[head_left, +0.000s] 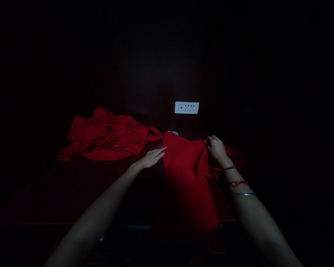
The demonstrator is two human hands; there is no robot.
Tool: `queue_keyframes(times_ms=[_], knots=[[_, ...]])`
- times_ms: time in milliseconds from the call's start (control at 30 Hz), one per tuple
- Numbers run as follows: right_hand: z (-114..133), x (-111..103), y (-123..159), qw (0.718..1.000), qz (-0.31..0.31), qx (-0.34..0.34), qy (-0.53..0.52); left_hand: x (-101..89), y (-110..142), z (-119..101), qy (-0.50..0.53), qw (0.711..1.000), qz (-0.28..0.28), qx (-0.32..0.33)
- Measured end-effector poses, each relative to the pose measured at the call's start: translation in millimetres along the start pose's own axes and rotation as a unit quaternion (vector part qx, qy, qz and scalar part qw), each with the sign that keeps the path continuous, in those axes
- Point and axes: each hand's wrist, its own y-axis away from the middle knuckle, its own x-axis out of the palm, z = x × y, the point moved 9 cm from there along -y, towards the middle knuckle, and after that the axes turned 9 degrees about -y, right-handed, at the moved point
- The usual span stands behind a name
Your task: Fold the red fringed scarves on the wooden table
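Observation:
A red garment [180,163] that looks like a shirt lies partly spread on the dark table, its near end reaching the front edge. My left hand [151,157] rests at its left edge, fingers stretched out and fingertips on the cloth. On the garment's right side, my right hand [216,148] is closed on a bunched part that may be a sleeve. Cloth continues beyond that hand into shadow at the right. Bracelets circle my right wrist.
A crumpled red cloth [108,137] lies in a heap at the back left of the dark table [72,189]. On the wall behind is a white power socket [186,108]. A small pale object [173,132] shows behind the garment. Much of the surroundings is too dark to make out.

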Motion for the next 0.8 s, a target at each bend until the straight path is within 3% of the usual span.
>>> queue_keyframes(times_ms=[67, 167, 300, 367, 467, 533, 667, 800], knots=[[-16, -1, 3, 0.998, -0.001, 0.054, 0.019, 1.8, 0, 0, -0.012, 1.0, 0.005, 0.001], [-24, 16, 7, 0.993, 0.071, 0.082, 0.051, 0.0, 1, -3, -0.031, 0.999, -0.007, 0.012], [-3, 21, 6, 0.995, 0.092, 0.025, 0.026, -11.7, 5, -18, -0.055, 0.996, -0.057, 0.041], [7, 26, 7, 0.992, 0.123, 0.0, -0.008, -12.4, 7, -33, -0.058, 0.994, -0.054, 0.075], [12, 48, 14, 0.973, 0.228, -0.003, -0.022, -0.2, 11, -54, -0.043, 0.992, 0.023, 0.12], [15, 60, 18, 0.964, 0.262, -0.017, -0.024, 8.8, 14, -59, -0.032, 0.989, 0.091, 0.114], [42, 63, 20, 0.961, 0.244, -0.105, -0.072, 7.4, 22, -52, -0.024, 0.982, 0.172, 0.077], [69, 52, 26, 0.946, 0.231, -0.187, -0.132, -6.8, 26, -46, -0.057, 0.98, 0.165, 0.094]])
